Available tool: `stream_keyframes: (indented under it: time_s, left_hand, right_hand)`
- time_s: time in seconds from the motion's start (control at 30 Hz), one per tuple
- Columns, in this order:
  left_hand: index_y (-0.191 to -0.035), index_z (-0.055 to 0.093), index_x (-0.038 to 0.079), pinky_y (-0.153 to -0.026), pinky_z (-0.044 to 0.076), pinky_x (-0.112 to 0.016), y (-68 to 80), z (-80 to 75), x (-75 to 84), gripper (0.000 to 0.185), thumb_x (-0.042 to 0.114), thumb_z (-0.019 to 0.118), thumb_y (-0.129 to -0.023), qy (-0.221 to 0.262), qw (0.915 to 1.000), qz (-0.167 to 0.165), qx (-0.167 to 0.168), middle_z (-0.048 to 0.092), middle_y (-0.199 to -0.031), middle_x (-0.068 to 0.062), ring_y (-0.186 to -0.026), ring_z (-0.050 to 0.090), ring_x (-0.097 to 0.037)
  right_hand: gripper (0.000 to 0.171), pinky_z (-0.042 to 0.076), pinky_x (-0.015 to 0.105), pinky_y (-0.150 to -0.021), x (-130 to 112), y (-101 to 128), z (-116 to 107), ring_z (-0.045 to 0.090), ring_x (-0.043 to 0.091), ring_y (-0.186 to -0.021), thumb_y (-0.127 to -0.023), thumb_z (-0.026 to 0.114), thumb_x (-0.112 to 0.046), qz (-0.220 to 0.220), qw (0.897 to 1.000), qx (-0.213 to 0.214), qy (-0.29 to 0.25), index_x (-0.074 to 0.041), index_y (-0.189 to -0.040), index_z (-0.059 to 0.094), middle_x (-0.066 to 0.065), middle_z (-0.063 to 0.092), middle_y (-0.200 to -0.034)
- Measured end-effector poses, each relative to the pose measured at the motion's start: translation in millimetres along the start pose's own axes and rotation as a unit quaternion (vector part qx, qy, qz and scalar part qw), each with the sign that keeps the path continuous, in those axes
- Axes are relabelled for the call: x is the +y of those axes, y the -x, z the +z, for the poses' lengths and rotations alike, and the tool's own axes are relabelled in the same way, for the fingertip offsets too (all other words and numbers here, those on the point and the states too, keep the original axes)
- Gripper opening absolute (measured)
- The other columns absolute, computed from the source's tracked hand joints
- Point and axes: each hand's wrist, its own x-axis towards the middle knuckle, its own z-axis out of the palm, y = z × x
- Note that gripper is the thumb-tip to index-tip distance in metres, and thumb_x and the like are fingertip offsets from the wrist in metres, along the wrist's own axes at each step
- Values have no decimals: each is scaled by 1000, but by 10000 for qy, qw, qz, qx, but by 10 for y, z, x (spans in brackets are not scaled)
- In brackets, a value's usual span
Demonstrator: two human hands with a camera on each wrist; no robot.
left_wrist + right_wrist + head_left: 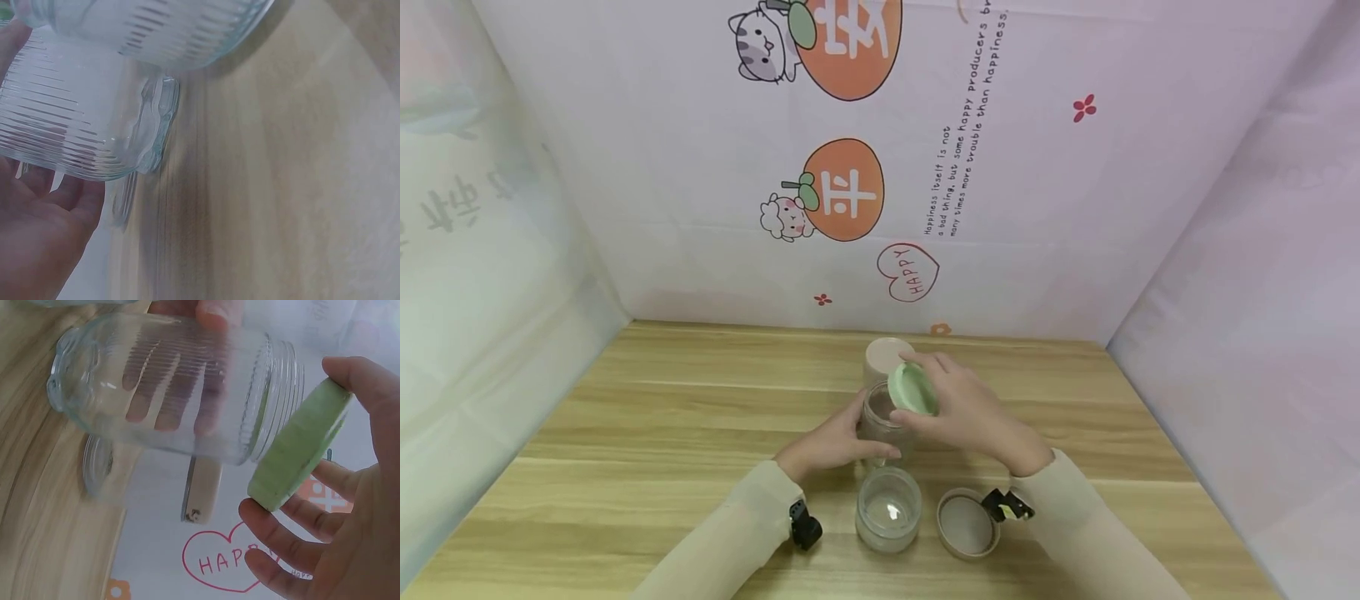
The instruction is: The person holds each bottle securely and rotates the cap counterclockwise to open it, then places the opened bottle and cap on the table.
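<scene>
Two hands at a ribbed glass jar, green lid lifted just off its mouth

Left of centre in the head view, the left hand (831, 442) wraps its fingers round the ribbed glass jar (883, 425), which stands on the wooden table (625, 433); right of it, the right hand (970, 412) grasps the green lid (912, 388), tilted just above the jar's open mouth. Behind stands a jar with a beige lid (886, 358). Lower centre sits an open glass jar (888, 508), and to its right a beige lid (967, 523) lies upturned

Wooden table (625, 433), cartoon-printed backdrop (1075, 208)
</scene>
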Motion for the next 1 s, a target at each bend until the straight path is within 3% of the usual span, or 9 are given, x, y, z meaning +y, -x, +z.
stream_keyframes:
  time_s: [0.17, 0.3, 0.5, 0.77, 1.0]
  left_hand:
    - [-158, 12, 37, -115, 29, -49, 0, -1, -7, 102, 28, 83, -85, -109, 9998, -135, 30, 34, -158, 1, -140, 39, -21]
    - [-158, 13, 36, -115, 29, -47, -2, -1, -11, 101, 26, 83, -85, -64, 9999, -89, 8, 36, -156, 0, -139, 40, -21]
    - [-157, 17, 34, -115, 30, -45, -3, 5, -18, 99, 24, 83, -85, -23, 10000, -49, 34, 42, -152, 0, -138, 42, -19]
    - [-157, 19, 32, -115, 29, -47, -3, 9, -13, 97, 22, 83, -85, -38, 10000, 4, 36, 43, -151, -1, -138, 42, -21]
    - [-155, 21, 35, -116, 28, -49, -9, 15, -17, 96, 26, 84, -84, -22, 9999, -100, 53, 43, -151, -1, -139, 41, -21]
  right_hand:
    - [90, 55, 46, -83, 56, 53, -40, 59, 24, -103, -84, 71, -63, 345, 9992, -92, -170, -14, -153, 39, 11, 50, -139]
    - [88, 55, 45, -79, 96, 107, -66, 60, 22, -97, -85, 73, -58, 366, 9981, -75, -481, -16, -153, 38, 9, 49, -136]
    - [87, 54, 47, -85, 173, 178, -65, 60, 19, -103, -85, 77, -52, 299, 9956, -113, -881, -15, -153, 37, 6, 50, -132]
    - [83, 52, 50, -87, 257, 230, -66, 58, 24, -110, -86, 71, -61, 410, 9953, -163, -867, -24, -152, 39, 1, 49, -140]
    - [82, 53, 43, -85, 356, 294, -30, 59, 22, -102, -84, 80, -45, 367, 9927, -181, -1130, -12, -150, 42, 7, 55, -135]
